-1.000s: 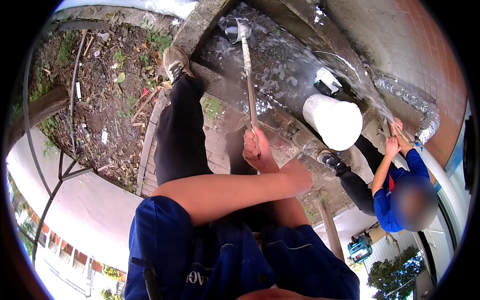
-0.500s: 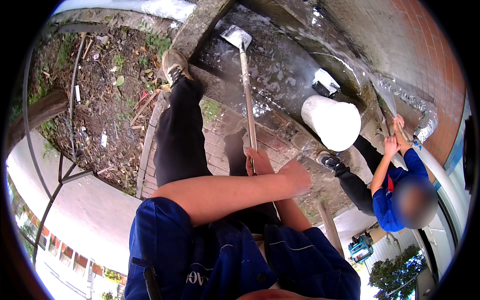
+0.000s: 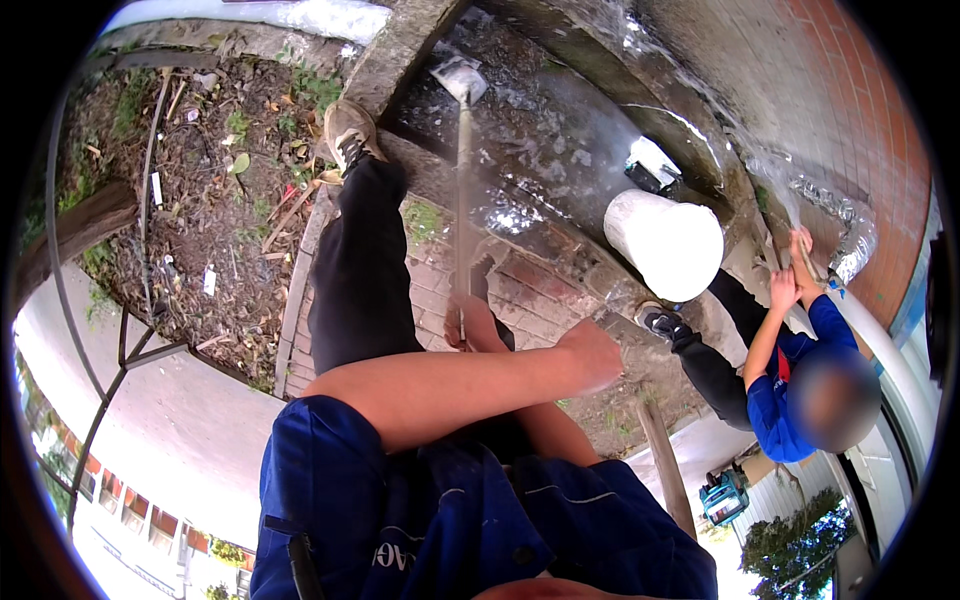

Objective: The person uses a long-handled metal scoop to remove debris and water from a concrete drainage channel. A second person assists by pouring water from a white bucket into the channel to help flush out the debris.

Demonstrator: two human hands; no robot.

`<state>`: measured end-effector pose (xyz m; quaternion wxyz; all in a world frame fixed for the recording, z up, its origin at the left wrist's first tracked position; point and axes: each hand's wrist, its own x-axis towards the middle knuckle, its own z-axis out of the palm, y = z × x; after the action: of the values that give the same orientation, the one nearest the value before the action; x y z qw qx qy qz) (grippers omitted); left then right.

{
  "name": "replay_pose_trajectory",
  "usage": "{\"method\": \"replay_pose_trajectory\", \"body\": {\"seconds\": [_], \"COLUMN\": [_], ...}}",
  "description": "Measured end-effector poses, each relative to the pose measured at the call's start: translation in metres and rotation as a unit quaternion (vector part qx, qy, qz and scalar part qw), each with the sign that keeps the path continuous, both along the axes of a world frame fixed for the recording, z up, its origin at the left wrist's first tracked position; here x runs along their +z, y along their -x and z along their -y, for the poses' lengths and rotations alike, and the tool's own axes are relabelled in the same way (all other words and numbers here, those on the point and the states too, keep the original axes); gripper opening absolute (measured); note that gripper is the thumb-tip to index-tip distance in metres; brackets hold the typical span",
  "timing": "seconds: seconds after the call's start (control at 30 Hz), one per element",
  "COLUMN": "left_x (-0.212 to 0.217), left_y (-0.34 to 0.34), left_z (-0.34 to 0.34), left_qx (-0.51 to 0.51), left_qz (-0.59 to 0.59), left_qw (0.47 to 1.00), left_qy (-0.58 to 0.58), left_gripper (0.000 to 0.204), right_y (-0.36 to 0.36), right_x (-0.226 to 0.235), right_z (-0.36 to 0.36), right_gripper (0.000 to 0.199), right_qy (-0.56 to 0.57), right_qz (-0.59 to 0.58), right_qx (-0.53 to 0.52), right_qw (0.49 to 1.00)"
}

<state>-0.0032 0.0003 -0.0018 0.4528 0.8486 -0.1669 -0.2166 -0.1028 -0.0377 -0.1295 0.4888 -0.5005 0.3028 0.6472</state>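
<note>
A long-handled shovel point(image 3: 464, 190) reaches away from me, its flat whitish blade point(image 3: 460, 78) on the wet concrete of the channel. My right hand point(image 3: 472, 322) is wrapped round the lower handle, slightly blurred. My left forearm crosses over the right one. At its end my left hand point(image 3: 592, 357) is a closed fist, away from the handle, and nothing sticks out of it. A white bucket point(image 3: 662, 240) stands right of the shovel, at the channel's edge. Behind it lies a white and black object point(image 3: 652, 165) whose kind I cannot make out.
On the right a co-worker point(image 3: 775, 400) in blue sprays water from a hose point(image 3: 806, 262) toward the wall point(image 3: 850, 130). A silvery flexible duct point(image 3: 855, 240) hangs there. A concrete curb point(image 3: 410, 50) borders the channel, beside my shoe point(image 3: 350, 130). Littered soil point(image 3: 220, 190) lies left.
The shovel has swung left, its blade shifting slightly left along the wet floor. My right hand has moved left with the handle. My left fist has stayed in place.
</note>
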Motion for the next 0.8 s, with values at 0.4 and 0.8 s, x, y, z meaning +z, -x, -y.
{"method": "replay_pose_trajectory", "body": {"seconds": [0.4,0.8], "left_x": [-0.001,-0.003], "left_y": [0.001,0.005], "left_z": [0.006,0.015], "left_qx": [-0.003,0.028], "left_qz": [-0.005,-0.001], "left_qw": [1.000,1.000], "left_qy": [-0.008,0.002], "left_gripper": [0.015,0.015], "right_y": [-0.016,-0.066], "right_x": [-0.006,0.024], "right_z": [-0.017,0.012], "right_gripper": [0.036,0.033], "right_qy": [0.034,-0.005], "right_qz": [0.123,0.041], "right_qx": [0.145,0.082], "right_qw": [0.981,0.996]}}
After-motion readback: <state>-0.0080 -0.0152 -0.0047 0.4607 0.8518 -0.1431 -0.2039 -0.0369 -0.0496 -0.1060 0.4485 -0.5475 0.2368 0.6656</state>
